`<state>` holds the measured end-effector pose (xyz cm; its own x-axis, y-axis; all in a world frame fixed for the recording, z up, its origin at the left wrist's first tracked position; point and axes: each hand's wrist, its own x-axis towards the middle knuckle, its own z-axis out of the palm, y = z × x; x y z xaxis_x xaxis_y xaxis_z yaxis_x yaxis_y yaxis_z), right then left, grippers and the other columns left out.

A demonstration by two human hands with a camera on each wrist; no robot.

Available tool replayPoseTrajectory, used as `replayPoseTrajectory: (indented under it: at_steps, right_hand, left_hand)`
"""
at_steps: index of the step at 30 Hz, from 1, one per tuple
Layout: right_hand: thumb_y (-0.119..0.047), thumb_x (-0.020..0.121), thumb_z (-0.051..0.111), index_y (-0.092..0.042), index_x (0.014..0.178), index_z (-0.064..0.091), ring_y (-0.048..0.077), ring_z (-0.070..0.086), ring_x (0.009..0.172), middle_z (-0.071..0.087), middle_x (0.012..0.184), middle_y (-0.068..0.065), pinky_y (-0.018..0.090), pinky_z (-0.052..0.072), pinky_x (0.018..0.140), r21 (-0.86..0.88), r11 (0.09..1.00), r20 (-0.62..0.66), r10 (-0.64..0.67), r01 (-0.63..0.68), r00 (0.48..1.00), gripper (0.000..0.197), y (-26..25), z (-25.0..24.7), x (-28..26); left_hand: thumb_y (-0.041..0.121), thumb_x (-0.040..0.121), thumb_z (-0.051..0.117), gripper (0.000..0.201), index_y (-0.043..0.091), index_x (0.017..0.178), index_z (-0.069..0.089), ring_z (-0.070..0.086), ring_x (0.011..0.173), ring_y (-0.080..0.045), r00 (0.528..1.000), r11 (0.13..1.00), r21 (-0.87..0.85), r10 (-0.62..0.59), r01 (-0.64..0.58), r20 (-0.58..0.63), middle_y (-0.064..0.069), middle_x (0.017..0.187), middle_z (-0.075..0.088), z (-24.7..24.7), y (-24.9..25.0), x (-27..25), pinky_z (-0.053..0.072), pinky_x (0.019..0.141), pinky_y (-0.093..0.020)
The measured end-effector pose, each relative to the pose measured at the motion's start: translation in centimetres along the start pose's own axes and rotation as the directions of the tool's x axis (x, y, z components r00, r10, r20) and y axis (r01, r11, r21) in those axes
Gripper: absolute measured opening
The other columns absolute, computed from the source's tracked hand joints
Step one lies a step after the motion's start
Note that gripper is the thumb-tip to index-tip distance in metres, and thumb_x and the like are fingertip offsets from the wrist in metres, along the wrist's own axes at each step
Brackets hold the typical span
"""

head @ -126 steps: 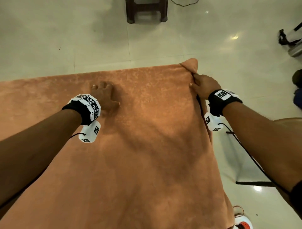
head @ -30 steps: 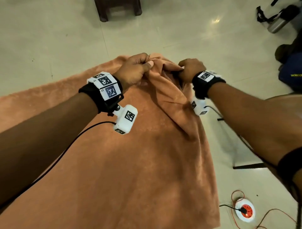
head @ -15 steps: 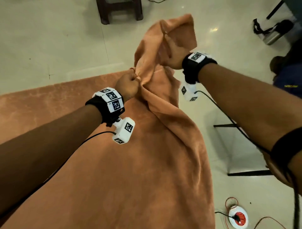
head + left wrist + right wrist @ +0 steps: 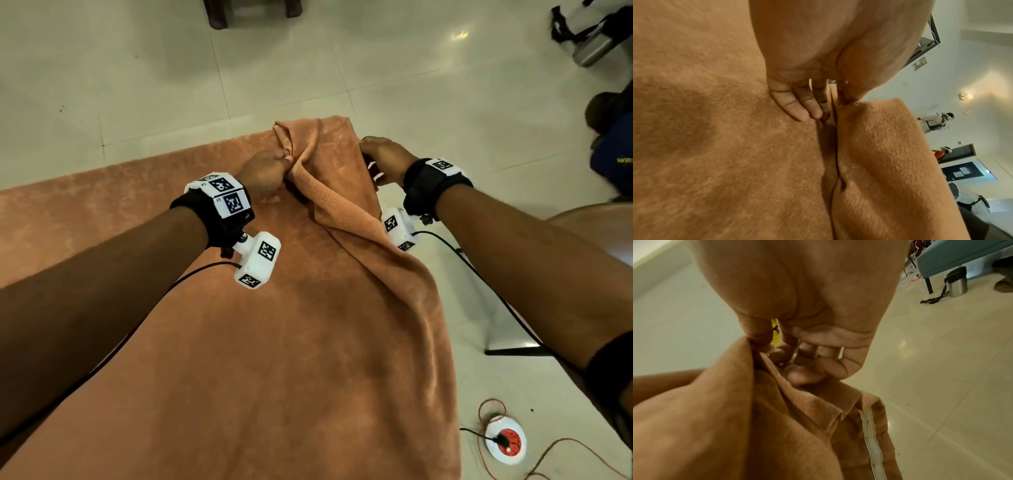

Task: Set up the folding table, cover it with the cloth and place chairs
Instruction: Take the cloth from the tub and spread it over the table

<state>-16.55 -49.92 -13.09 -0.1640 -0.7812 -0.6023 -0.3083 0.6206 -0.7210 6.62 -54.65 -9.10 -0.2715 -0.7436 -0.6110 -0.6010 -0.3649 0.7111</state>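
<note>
Pinching a raised fold of the orange-brown cloth [image 4: 281, 342] between thumb and forefinger, the person's left hand [image 4: 265, 171] works near the far right corner of the covered surface, its other fingers [image 4: 797, 105] lying straight on the fabric in the left wrist view. The right hand [image 4: 385, 156] grips the cloth's right edge just beside that corner, thumb above and curled fingers [image 4: 813, 369] tucked under the hem in the right wrist view.

The table itself is fully hidden under the cloth; only a dark metal leg bar [image 4: 513, 352] shows on the floor to the right. At the top edge of the head view a dark wooden stool [image 4: 219, 15] is cut off, just its legs visible. A person at the far right [image 4: 613, 144] is cropped and hard to make out.

The cloth is plush and one solid colour, lying flat to the left and bunched into one long diagonal ridge running from the corner toward the near right edge. A white label strip [image 4: 872, 443] runs along its underside hem.

Counted: one cloth, two hands, two wrist bands with black-and-white markers, one white and red cable reel [image 4: 506, 443] on the pale tiled floor [image 4: 137, 85], one steel flask [image 4: 594, 48] with a black strap.
</note>
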Motion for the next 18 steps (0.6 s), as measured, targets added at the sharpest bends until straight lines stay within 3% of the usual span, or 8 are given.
replayPoseTrajectory:
  at_steps: [4, 6, 8, 10, 11, 13, 16, 18]
  right_hand:
    - [-0.033, 0.101, 0.042, -0.023, 0.114, 0.051, 0.016, 0.058, 0.070, 0.061, 0.086, -0.003, 0.028, 0.044, 0.065, -0.230, 0.973, 0.057, 0.000, 0.013, 0.998, 0.018, 0.2, 0.5, -0.2]
    - [-0.030, 0.101, 0.039, -0.023, 0.124, 0.053, 0.015, 0.059, 0.074, 0.063, 0.093, -0.004, 0.028, 0.045, 0.067, -0.237, 0.969, 0.038, -0.062, 0.070, 0.997, 0.028, 0.6, 1.0, -0.2]
    - [-0.034, 0.102, 0.038, -0.024, 0.120, 0.058, 0.016, 0.063, 0.079, 0.065, 0.096, -0.006, 0.029, 0.046, 0.068, -0.305, 0.939, -0.002, -0.164, 0.156, 0.986, 0.028, 0.5, 0.9, -0.2]
    - [-0.042, 0.101, 0.038, -0.027, 0.098, 0.057, 0.028, 0.063, 0.088, 0.062, 0.093, -0.003, 0.033, 0.042, 0.072, -0.504, 0.851, -0.027, -0.188, 0.149, 0.982, 0.025, 0.7, -0.5, 0.0]
    - [-0.051, 0.100, 0.035, -0.024, 0.089, 0.053, 0.031, 0.060, 0.090, 0.060, 0.092, 0.000, 0.035, 0.040, 0.074, -0.599, 0.796, -0.065, -0.161, 0.090, 0.985, 0.034, 1.1, -1.8, 0.2]
    - [-0.060, 0.096, 0.035, -0.021, 0.094, 0.055, 0.035, 0.059, 0.096, 0.063, 0.101, 0.010, 0.038, 0.043, 0.080, -0.680, 0.725, -0.219, -0.060, -0.108, 0.974, 0.044, 3.1, -5.3, 0.2]
    - [-0.039, 0.089, 0.045, -0.010, 0.119, 0.056, 0.045, 0.060, 0.111, 0.061, 0.125, 0.027, 0.042, 0.047, 0.084, -0.603, 0.683, -0.489, 0.091, -0.412, 0.867, 0.044, 8.4, -10.1, -1.1]
    - [-0.036, 0.088, 0.048, -0.007, 0.128, 0.049, 0.047, 0.058, 0.114, 0.058, 0.129, 0.028, 0.046, 0.049, 0.091, -0.530, 0.688, -0.557, 0.158, -0.496, 0.815, 0.050, 11.1, -11.2, -2.3]
  left_hand:
    - [0.030, 0.102, 0.043, 0.022, 0.024, 0.112, 0.062, 0.052, 0.074, -0.012, 1.000, 0.999, 0.033, -0.021, 0.020, 0.012, -0.002, 0.096, 0.055, -0.2, 0.1, 0.7, 0.046, 0.058, -0.026]
    - [0.029, 0.103, 0.043, 0.018, 0.024, 0.104, 0.060, 0.051, 0.072, -0.012, 1.000, 0.998, 0.057, -0.012, 0.012, -0.002, -0.001, 0.090, 0.054, 0.1, 0.0, 1.0, 0.046, 0.057, -0.026]
    - [0.029, 0.103, 0.042, 0.017, 0.024, 0.102, 0.059, 0.050, 0.073, -0.012, 1.000, 0.998, 0.062, -0.013, 0.014, -0.016, 0.000, 0.087, 0.053, 0.2, -0.1, 1.2, 0.047, 0.057, -0.027]
    - [0.033, 0.104, 0.040, 0.018, 0.026, 0.101, 0.056, 0.050, 0.074, -0.011, 0.999, 0.999, 0.018, -0.048, 0.049, -0.016, 0.002, 0.086, 0.053, 0.2, -0.2, 1.2, 0.046, 0.058, -0.026]
    - [0.035, 0.104, 0.039, 0.019, 0.027, 0.104, 0.056, 0.049, 0.073, -0.010, 0.998, 0.998, -0.004, -0.064, 0.064, -0.013, 0.002, 0.087, 0.053, 0.1, -0.2, 1.2, 0.046, 0.059, -0.025]
    - [0.036, 0.105, 0.036, 0.027, 0.031, 0.124, 0.055, 0.048, 0.070, -0.008, 0.997, 0.997, -0.023, -0.078, 0.078, 0.007, 0.004, 0.086, 0.053, 0.0, -0.1, 1.0, 0.045, 0.060, -0.025]
    - [0.034, 0.104, 0.039, 0.036, 0.041, 0.138, 0.046, 0.044, 0.065, -0.004, 0.996, 0.998, 0.001, -0.065, 0.065, 0.058, 0.008, 0.078, 0.048, -0.2, 0.0, 0.7, 0.042, 0.061, -0.024]
    - [0.035, 0.102, 0.046, 0.037, 0.040, 0.139, 0.048, 0.048, 0.072, -0.004, 0.997, 0.997, 0.074, -0.023, 0.018, 0.068, 0.010, 0.088, 0.053, 0.0, 0.0, 0.5, 0.044, 0.063, -0.023]
